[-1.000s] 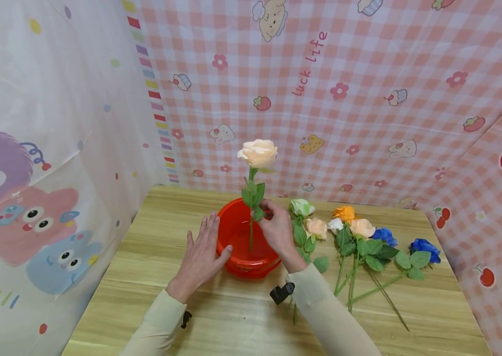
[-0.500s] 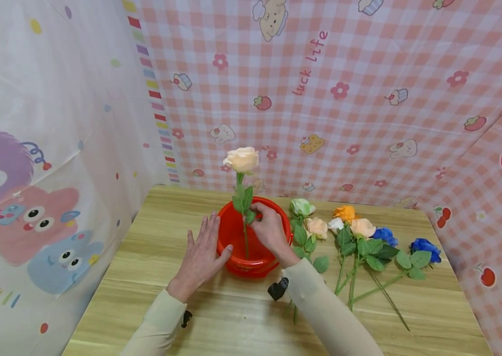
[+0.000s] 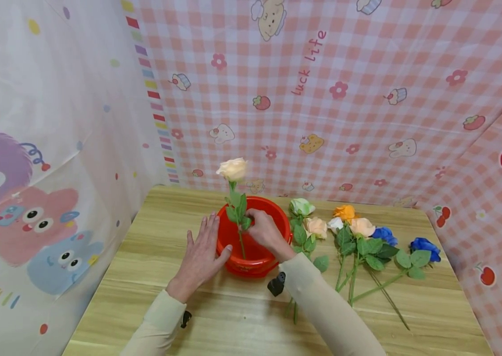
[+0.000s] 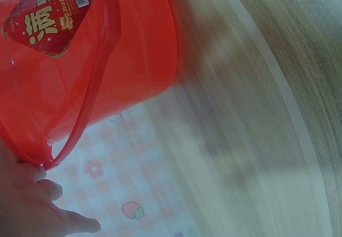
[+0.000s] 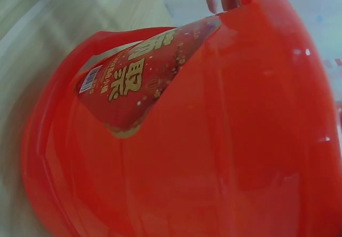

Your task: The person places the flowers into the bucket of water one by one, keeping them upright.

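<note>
A red plastic bucket with a printed label stands on the table. My right hand reaches over its right side and pinches a cream artificial rose by the stem, near the leaves. The stem's lower end is inside the bucket, and the bloom rises above the rim, leaning left. My left hand rests against the bucket's left rim, its fingers extended. In the left wrist view, the bucket's handle hangs down beside the label. The right wrist view is mostly filled by the bucket's wall, and the right hand's fingers are out of sight there.
Several artificial flowers lie right of the bucket: a pale green rose, peach roses, an orange one and blue ones. Their stems point towards the front. Patterned cloth hangs behind the wooden table.
My right hand has moved left and lowered the cream rose further into the bucket, its bloom now lower and further left. The left hand has stayed put.
</note>
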A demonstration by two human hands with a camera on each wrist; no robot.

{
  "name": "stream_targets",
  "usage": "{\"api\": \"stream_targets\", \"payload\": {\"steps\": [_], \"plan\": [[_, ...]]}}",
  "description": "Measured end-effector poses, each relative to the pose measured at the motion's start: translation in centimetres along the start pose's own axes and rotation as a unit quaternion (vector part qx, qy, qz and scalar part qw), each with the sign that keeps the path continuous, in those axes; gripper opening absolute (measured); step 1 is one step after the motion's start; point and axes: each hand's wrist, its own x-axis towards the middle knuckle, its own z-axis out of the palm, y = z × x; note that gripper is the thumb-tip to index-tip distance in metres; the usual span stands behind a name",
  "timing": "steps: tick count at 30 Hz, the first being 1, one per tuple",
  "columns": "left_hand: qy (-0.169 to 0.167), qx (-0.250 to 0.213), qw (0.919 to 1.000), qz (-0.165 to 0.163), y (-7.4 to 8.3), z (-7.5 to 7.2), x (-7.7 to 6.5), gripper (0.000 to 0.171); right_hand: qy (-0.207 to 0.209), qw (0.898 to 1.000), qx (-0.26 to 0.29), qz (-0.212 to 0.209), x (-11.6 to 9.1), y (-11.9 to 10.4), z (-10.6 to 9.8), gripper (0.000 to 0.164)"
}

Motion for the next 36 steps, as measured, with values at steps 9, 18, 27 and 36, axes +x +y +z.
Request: {"api": "stream_targets", "payload": {"steps": [9, 18, 27, 36], "plan": [[-0.005, -0.004, 1.0000, -0.003, 0.0, 0.0, 0.0, 0.083, -0.053, 0.998, -0.020, 0.035, 0.5, 0.1, 0.2, 0.017], [0.002, -0.007, 1.0000, 0.003, -0.1, 0.0, 0.1, 0.081, -0.101, 0.994, -0.020, 0.046, 0.5, 0.3, 0.4, 0.022], [-0.003, -0.006, 1.0000, -0.002, 0.0, 0.1, 0.1, 0.080, -0.127, 0.991, -0.032, 0.034, 0.0, 0.3, -0.3, 0.029], [-0.008, -0.009, 0.9999, -0.009, 0.0, 0.1, 0.1, 0.083, -0.025, 0.999, -0.044, -0.001, -1.9, -0.4, -2.0, 0.032]]}}
